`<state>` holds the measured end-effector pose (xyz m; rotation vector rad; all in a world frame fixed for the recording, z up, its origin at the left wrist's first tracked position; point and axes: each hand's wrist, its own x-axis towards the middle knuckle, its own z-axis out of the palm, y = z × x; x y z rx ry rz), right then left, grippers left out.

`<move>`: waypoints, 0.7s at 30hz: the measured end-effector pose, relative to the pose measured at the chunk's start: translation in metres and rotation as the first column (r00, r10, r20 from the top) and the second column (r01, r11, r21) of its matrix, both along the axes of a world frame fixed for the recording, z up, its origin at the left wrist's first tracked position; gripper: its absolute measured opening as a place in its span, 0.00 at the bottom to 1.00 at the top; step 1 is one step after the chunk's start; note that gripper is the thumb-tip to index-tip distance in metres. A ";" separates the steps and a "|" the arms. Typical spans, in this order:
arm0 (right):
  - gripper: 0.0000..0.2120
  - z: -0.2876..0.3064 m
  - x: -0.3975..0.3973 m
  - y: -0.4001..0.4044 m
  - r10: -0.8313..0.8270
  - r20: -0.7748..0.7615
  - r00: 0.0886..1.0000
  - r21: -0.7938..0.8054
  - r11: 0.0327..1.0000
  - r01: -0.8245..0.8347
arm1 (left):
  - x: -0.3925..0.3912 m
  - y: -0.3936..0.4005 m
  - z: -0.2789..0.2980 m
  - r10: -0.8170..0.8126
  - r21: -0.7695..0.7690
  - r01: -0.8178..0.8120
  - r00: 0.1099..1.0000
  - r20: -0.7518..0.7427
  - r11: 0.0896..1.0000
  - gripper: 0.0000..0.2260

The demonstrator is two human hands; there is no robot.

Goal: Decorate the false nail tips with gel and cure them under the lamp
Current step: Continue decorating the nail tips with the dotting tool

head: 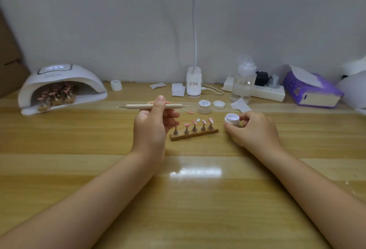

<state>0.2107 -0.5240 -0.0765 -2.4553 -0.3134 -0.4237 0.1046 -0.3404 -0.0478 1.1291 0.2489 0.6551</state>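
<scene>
My left hand (153,122) holds a wooden dotting tool (136,106) level above the table, thumb on top. My right hand (254,129) grips a small open white gel jar (232,118), tilted toward me. Between the hands lies a wooden strip holder (195,134) with several metal stands carrying pink nail tips (203,121). One loose pink tip (190,112) lies behind it. At the far left the white curing lamp (59,82) covers more holders with pink tips (57,94).
A closed gel jar (204,106) and a loose lid (218,104) sit behind the holder. Further back are another jar (116,85), a clip desk lamp base (194,82), a pump bottle (242,82), a power strip (265,92), wipes (240,105) and a purple tissue pack (313,91).
</scene>
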 end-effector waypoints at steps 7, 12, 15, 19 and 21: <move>0.15 0.000 0.001 0.000 -0.030 -0.096 0.995 -0.058 0.998 0.025 | 0.001 0.003 -0.008 0.028 0.066 -0.028 1.000 0.008 0.997 0.13; 0.29 0.006 -0.003 0.003 -0.099 -0.091 0.991 -0.137 0.987 0.086 | 0.002 0.005 -0.013 0.059 0.114 -0.059 0.998 0.007 0.992 0.13; 0.20 0.014 -0.013 0.007 -0.029 0.126 0.992 -0.020 0.999 0.032 | 0.003 0.006 -0.014 0.100 0.131 -0.099 0.995 -0.001 0.986 0.13; 0.11 0.025 -0.034 0.023 0.121 0.135 0.983 -0.001 0.992 -0.122 | 0.006 0.013 -0.016 0.175 0.085 -0.172 0.984 -0.035 0.982 0.13; 0.11 0.024 -0.043 0.035 0.169 0.085 0.982 -0.053 0.985 -0.165 | 0.008 0.014 -0.017 0.194 0.059 -0.191 0.980 -0.050 0.980 0.13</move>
